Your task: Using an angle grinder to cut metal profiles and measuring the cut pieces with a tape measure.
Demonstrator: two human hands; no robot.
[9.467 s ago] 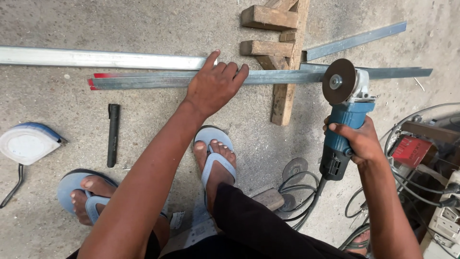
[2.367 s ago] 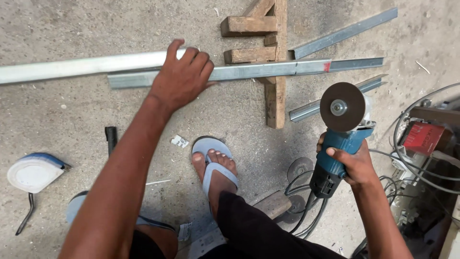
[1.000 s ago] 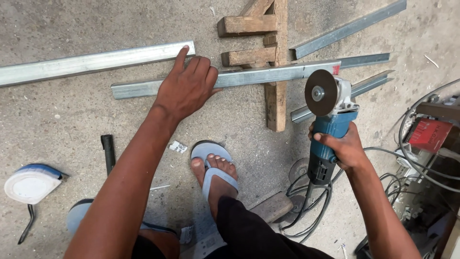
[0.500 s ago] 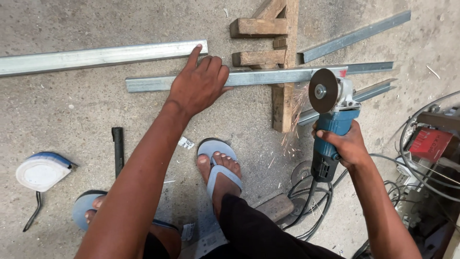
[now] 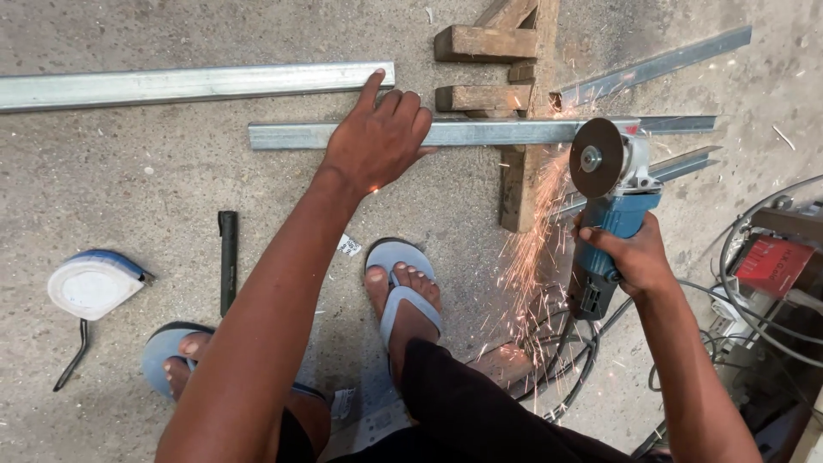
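Just one camera here, strapped to the person's head and pointing almost straight down at the concrete floor [image 5: 129, 163]. Using the wooden stand [image 5: 519, 103] as the reference: it sits near the top edge, a bit right of centre. The wearer's own legs and sandalled feet fill the bottom below it, and both arms reach up into frame from there. It's a close view, about crouching height. To the stand's left the floor runs out to the frame edge; to its lower right, a tangle of cables [image 5: 746, 283] gets cropped.
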